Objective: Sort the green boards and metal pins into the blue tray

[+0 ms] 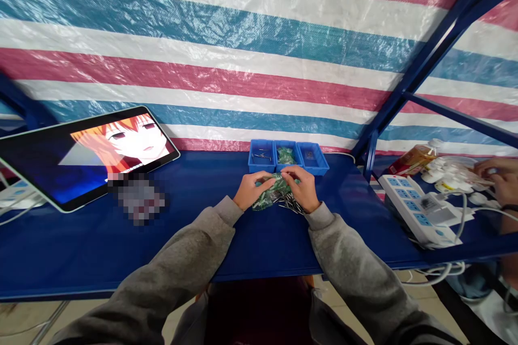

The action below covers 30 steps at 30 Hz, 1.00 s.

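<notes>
A green plastic bag (265, 200) lies on the blue table, with a heap of thin metal pieces (290, 202) spilling out at its right. My left hand (253, 190) grips the bag's left side between thumb and fingers. My right hand (301, 188) pinches the bag's upper right edge, above the metal pieces. Just behind my hands stand three small blue bins: the left bin (261, 167) holds a few thin metal pieces, the middle one has green material (285, 155) in it, and the right bin (313, 169) holds small items too tiny to name.
A tablet (87, 194) showing a cartoon face leans at the left, beside a blurred item (141, 199). At the right are a white power strip (421, 215), a bottle (415, 159), white items and cables. Another person's hand (504, 175) is at the far right.
</notes>
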### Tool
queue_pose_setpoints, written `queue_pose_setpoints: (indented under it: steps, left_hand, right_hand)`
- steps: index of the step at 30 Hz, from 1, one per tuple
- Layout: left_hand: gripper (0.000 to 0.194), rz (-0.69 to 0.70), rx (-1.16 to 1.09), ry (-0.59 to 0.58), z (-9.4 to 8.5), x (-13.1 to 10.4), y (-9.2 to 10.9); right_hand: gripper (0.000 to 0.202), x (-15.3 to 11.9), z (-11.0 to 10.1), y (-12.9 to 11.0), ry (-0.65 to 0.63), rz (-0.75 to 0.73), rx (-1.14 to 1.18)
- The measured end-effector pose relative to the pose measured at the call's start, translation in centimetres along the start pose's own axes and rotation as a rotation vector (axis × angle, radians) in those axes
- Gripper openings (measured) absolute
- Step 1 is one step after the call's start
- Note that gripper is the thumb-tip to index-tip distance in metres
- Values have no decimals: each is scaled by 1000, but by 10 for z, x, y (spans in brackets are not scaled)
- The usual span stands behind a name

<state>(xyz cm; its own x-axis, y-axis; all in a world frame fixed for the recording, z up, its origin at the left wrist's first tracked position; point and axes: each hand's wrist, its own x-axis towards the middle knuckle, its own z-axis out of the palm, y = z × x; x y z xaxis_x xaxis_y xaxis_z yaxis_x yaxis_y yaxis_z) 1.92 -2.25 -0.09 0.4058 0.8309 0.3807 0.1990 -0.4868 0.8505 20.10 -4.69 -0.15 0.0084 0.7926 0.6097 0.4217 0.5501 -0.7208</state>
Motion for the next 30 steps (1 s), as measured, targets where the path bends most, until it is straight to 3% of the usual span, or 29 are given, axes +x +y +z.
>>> queue_pose_setpoints:
  steps: [8,15,19,24,30]
  left_hand:
    - [36,43,40,145,-1,2,-5]
    - [37,-70,-170,47,1,3,-8]
    - [36,-74,-145,36,1,3,-5]
    - [34,-42,-48,102,1,2,-1]
    - [33,-31,-46,93,1,2,-7]
  right_hand:
    - [25,1,0,-3,-133,25,-27]
    - [26,2,-1,-3,-80,32,-69]
    - [27,2,0,-4,-99,19,-106]
    - [30,0,4,-6,-133,-10,-158]
    - [30,1,3,-4,-122,-33,-150]
